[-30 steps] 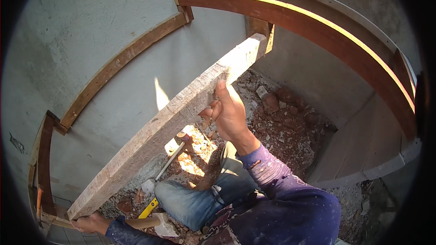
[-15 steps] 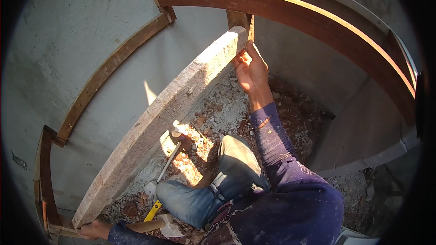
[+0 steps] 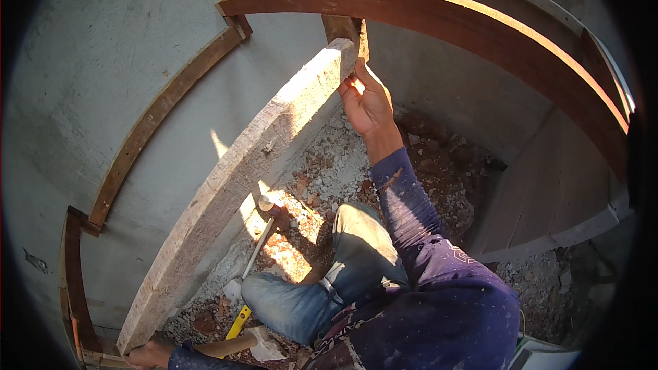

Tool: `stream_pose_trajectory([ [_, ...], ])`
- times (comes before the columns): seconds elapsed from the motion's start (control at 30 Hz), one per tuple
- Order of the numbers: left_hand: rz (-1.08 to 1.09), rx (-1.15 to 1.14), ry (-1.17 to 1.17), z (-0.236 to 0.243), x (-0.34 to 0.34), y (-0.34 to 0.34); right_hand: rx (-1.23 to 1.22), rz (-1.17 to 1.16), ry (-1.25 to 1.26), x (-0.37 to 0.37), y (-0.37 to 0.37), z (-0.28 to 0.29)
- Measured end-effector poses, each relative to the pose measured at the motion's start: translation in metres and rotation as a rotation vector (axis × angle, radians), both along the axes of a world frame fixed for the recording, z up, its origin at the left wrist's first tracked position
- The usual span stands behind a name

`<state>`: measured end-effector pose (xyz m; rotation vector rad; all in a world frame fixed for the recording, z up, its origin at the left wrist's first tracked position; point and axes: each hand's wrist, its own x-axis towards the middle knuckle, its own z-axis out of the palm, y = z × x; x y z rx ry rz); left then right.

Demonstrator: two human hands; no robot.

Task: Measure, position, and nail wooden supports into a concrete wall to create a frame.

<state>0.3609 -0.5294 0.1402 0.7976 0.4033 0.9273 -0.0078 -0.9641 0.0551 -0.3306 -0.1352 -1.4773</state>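
A long rough wooden plank (image 3: pixel 233 185) leans diagonally from the lower left up to the upper middle. My right hand (image 3: pixel 367 103) grips its upper end, close to a short wooden post (image 3: pixel 345 27) under a curved wooden rail (image 3: pixel 439 17). My left hand (image 3: pixel 147 355) holds the plank's lower end at the bottom left, beside a curved wooden frame piece (image 3: pixel 74 281). I am kneeling; my knee in blue jeans (image 3: pixel 356 233) is below the plank.
A hammer (image 3: pixel 264 229) lies on the rubble floor by my knee, and a yellow-handled tool (image 3: pixel 240 321) lies lower down. Curved grey concrete wall (image 3: pixel 103 62) carries another curved wooden strip (image 3: pixel 161 120). A grey curved panel (image 3: pixel 548 205) stands at right.
My right hand has slid up the plank to its top end. The plank's upper end has swung toward the short post under the curved rail. The left hand stays at the lower end.
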Motion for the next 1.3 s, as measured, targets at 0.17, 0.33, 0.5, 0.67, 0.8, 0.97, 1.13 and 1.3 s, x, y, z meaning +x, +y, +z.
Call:
stream_pose_trajectory([
  [0.17,-0.02,-0.062,-0.005,0.005,0.001,-0.016,0.034,-0.028,-0.065,0.007,0.002,0.004],
  [0.33,-0.011,-0.13,0.003,-0.002,0.051,-0.002,0.074,-0.079,-0.054,0.01,0.014,0.014],
  [0.5,0.009,-0.216,-0.02,-0.039,0.115,0.065,0.116,-0.109,-0.031,0.006,0.016,0.017],
  [0.67,0.003,-0.178,0.056,-0.046,0.107,0.077,0.079,-0.019,-0.028,0.005,0.02,0.016],
  [0.8,-0.011,-0.089,0.109,-0.05,0.099,0.079,0.061,0.013,-0.12,0.007,0.02,0.016],
  [0.97,-0.067,0.148,0.096,-0.056,0.095,0.084,0.033,0.054,-0.129,0.006,0.011,0.007],
  [1.13,-0.072,0.0,0.052,-0.054,0.1,0.084,0.012,0.007,-0.125,0.01,0.011,0.008],
  [1.3,-0.08,0.015,0.077,-0.048,0.096,0.083,0.086,0.102,-0.113,-0.001,0.013,0.017],
])
